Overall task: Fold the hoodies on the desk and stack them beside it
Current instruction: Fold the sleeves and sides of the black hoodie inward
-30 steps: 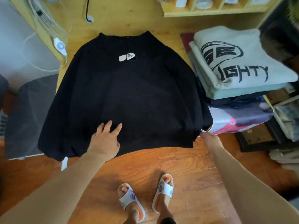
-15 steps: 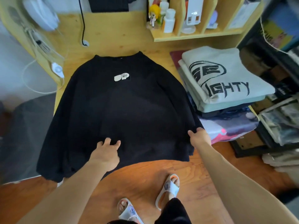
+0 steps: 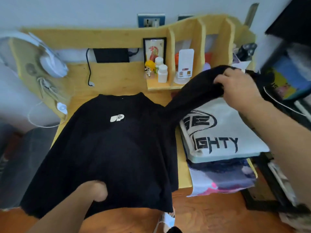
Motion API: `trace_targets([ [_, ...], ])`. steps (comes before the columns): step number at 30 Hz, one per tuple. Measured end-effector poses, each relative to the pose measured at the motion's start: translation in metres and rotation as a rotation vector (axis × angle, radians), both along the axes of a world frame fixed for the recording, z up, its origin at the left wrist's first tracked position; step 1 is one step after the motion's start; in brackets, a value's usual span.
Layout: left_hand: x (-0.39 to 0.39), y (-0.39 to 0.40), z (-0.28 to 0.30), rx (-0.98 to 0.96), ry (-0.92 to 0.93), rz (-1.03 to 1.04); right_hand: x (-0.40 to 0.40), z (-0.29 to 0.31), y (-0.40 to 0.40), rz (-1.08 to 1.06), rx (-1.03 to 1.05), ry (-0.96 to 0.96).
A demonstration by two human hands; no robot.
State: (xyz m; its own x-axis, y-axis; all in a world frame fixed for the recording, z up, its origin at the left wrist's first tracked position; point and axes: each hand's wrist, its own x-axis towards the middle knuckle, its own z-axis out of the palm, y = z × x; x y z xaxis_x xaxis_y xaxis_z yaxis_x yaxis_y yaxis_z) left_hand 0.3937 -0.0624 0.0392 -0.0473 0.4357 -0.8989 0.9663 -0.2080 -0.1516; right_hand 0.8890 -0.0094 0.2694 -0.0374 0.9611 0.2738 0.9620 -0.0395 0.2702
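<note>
A black hoodie (image 3: 117,148) with a small white chest logo lies flat, front up, on the wooden desk (image 3: 116,78), its hem hanging over the near edge. My right hand (image 3: 239,89) grips the hoodie's right sleeve (image 3: 193,96) near the cuff and holds it raised above the stack at the right. My left hand (image 3: 96,190) sits on the lower left of the hoodie with its fingers curled into the fabric; the fingertips are hidden. A stack of folded hoodies (image 3: 218,140), topped by a pale one with black lettering, stands at the desk's right edge.
A shelf unit (image 3: 170,81) with white bottles, a figurine and a picture frame runs along the back right of the desk. White headphones (image 3: 52,63) and cables hang at the left. A dark chair (image 3: 20,158) stands to the left, cluttered shelving to the right.
My right hand left the hem corner, took the right sleeve and lifted it up and to the right. My left hand went from flat to curled. The view tilted upward.
</note>
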Motion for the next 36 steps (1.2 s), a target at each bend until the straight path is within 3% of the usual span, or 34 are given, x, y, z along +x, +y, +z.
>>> trace_targets([
  [2,0.028,0.015,0.014,0.049,-0.086,0.058,0.039,-0.046,-0.018,-0.308,-0.283,-0.051],
  [4,0.06,0.03,0.025,0.157,-0.215,0.133,0.068,-0.088,-0.047,-0.718,-0.497,0.103],
  [7,0.117,0.05,0.037,0.314,-0.426,0.192,0.098,-0.127,-0.07,-0.957,-0.312,0.587],
  [12,0.212,0.092,0.049,0.398,-0.752,0.28,0.112,-0.146,-0.063,-1.333,-0.032,1.231],
  [15,0.269,0.128,0.061,0.553,-0.925,0.379,0.126,-0.149,-0.053,-1.308,0.081,1.549],
  [18,0.311,0.168,0.063,0.594,-0.925,0.294,0.128,-0.153,-0.038,-1.245,0.342,1.726],
  [23,0.347,0.215,0.063,0.404,-0.786,0.095,0.126,-0.101,-0.025,-0.756,0.847,2.197],
  [25,0.352,0.227,0.06,0.398,-0.743,0.037,0.126,-0.077,-0.027,-0.586,0.889,2.271],
  [28,0.355,0.241,0.066,0.409,-0.665,-0.089,0.119,-0.07,-0.033,-0.504,0.845,2.406],
  [30,0.358,0.245,0.07,0.564,-0.637,-0.1,0.114,-0.079,-0.037,-0.522,0.837,2.504],
  [32,0.359,0.24,0.063,0.787,-0.698,0.106,0.11,-0.088,-0.04,-0.545,0.897,2.558],
  [33,0.359,0.233,0.054,0.796,-0.796,0.249,0.11,-0.09,-0.042,-0.552,0.945,2.578],
  [36,0.349,0.196,0.038,0.399,-1.221,0.69,0.103,-0.086,-0.043,-0.507,1.041,2.623],
])
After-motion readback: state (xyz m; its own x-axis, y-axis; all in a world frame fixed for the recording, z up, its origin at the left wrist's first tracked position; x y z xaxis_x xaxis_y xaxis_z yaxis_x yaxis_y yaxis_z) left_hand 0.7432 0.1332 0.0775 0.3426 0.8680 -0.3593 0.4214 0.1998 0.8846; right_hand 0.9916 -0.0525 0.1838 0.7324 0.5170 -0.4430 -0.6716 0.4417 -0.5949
